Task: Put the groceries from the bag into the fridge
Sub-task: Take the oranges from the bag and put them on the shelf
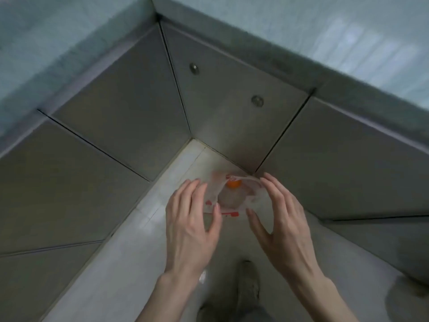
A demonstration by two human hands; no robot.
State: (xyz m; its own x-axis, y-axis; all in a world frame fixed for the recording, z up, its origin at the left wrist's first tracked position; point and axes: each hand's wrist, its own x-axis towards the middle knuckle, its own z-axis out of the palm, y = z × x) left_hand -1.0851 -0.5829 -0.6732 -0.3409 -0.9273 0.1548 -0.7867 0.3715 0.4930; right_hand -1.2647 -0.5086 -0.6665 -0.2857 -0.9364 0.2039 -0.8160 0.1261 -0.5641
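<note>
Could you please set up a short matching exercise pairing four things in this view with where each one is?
Things:
1. translucent white plastic bag with red print
2. small orange round item
3. left hand
4. round metal knob

Places:
A. on a grey cabinet door
B. on the floor in the corner
C. inside the bag
D. at the bag's left edge

Pairs: 1-B, 2-C, 3-D, 4-A

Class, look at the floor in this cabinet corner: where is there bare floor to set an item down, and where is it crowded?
Bare pale floor runs along the left grey cabinet fronts, left of the left hand. More lies right of the right hand, below the right-side cabinets. The corner is crowded: the translucent plastic bag with red print sits there, both hands around it.
</note>
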